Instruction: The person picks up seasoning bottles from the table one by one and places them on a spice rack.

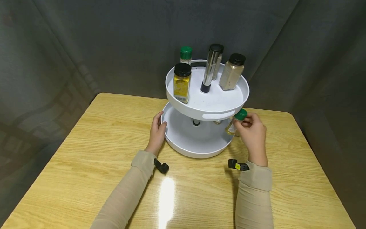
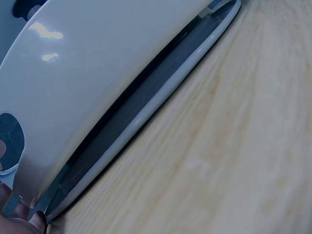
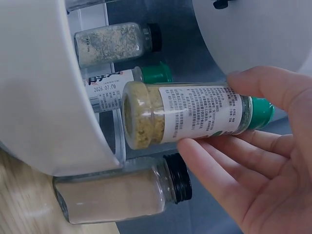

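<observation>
A white two-tier tray stand stands on the table. At the left of its lower tier my left hand holds the rim. Only its fingertips show at the lower left corner of the left wrist view. My right hand pinches a green-capped spice jar at the lower tier's right edge. In the right wrist view the jar lies sideways, with yellowish granules and a white printed label. Behind it are another green-capped jar and a black-capped jar of pale flakes.
On the upper tier stand a black-capped yellow jar, a green-capped jar, a black-capped tan jar and another behind the metal post. Wooden table surrounds the stand; a grey curtain hangs behind.
</observation>
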The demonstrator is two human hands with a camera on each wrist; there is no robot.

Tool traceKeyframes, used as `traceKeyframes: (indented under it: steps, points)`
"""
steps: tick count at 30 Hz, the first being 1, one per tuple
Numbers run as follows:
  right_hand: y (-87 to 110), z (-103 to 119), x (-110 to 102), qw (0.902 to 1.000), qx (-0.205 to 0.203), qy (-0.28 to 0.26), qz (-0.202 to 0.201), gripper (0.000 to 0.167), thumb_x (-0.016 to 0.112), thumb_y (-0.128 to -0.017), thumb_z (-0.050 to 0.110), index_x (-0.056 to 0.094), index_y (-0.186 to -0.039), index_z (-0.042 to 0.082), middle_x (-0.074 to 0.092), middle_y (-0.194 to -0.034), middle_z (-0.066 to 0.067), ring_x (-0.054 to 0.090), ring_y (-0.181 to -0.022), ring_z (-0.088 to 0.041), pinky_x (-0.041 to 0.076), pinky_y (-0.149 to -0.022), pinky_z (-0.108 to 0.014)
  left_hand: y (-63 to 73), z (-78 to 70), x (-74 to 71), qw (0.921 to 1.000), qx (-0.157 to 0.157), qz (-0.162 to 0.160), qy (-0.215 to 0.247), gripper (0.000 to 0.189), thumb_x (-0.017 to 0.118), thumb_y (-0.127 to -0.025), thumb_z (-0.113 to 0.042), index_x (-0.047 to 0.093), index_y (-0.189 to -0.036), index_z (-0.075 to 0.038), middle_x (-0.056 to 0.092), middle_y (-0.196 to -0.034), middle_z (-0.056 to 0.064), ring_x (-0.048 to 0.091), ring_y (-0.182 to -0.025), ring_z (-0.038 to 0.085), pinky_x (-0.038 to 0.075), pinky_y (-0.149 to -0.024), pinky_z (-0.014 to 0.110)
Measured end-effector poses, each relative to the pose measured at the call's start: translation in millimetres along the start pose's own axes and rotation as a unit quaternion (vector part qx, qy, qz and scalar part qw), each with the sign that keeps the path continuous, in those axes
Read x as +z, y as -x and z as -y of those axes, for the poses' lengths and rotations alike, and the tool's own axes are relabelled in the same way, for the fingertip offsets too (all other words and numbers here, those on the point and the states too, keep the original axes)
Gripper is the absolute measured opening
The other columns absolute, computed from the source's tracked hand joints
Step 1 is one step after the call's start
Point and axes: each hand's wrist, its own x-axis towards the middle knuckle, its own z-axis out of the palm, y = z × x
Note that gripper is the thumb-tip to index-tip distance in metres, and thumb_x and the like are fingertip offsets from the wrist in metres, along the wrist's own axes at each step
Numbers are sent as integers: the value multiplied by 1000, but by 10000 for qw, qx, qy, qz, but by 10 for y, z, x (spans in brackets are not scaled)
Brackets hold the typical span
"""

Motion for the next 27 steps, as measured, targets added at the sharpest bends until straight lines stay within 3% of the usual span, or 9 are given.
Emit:
traceKeyframes:
  steps: [7, 13, 16, 21, 23, 27]
  points:
    - [-14, 15, 38, 9996, -120, 129, 219, 45, 71, -92, 22, 58, -125, -5, 67, -114, -21, 65, -104, -32, 45, -72, -8, 3, 15, 10, 10000, 6, -77, 13, 50, 45, -104, -9, 39, -153, -13, 30, -163, 6, 32, -149, 18, 31, -120, 29]
    - [-22, 15, 80, 9986, -94, 221, 474, 45, 71, -92, 20, 55, -126, -6, 64, -116, -24, 64, -107, -36, 55, -86, -37, 0, -17, 8, 10000, -38, 16, 90, 51, 45, -105, -9, 37, -155, -13, 27, -165, 6, 30, -149, 19, 31, -120, 29]
    - [-24, 2, 107, 9979, -98, 208, 607, 47, 71, -92, 20, 54, -127, -7, 64, -116, -25, 64, -107, -37, 55, -88, -43, 44, -135, 3, 9998, -139, 87, 95, 51, 43, -105, -7, 35, -156, -9, 25, -165, 8, 28, -151, 21, 29, -121, 30]
    - [-28, -23, 146, 9967, -113, 251, 765, 47, 70, -93, 21, 53, -127, -8, 64, -116, -26, 63, -106, -37, 56, -86, -44, 128, -344, -1, 9996, -253, 144, -49, 52, 42, -104, -2, 33, -156, -2, 25, -165, 13, 27, -151, 27, 30, -121, 32]
    - [-30, -32, 158, 9963, -95, 240, 821, 47, 70, -93, 20, 53, -127, -8, 64, -118, -26, 63, -107, -38, 56, -87, -45, 127, -349, -1, 9995, -262, 142, -67, 52, 42, -105, -3, 33, -156, -2, 25, -165, 13, 28, -151, 27, 30, -121, 32]
    - [-32, -47, 178, 9951, -75, 195, 966, 47, 69, -94, 19, 51, -128, -8, 62, -122, -29, 62, -113, -42, 57, -91, -51, 69, -202, -1, 9997, -220, 104, 51, 51, 42, -105, -5, 34, -156, -6, 26, -165, 11, 29, -150, 24, 31, -121, 32]
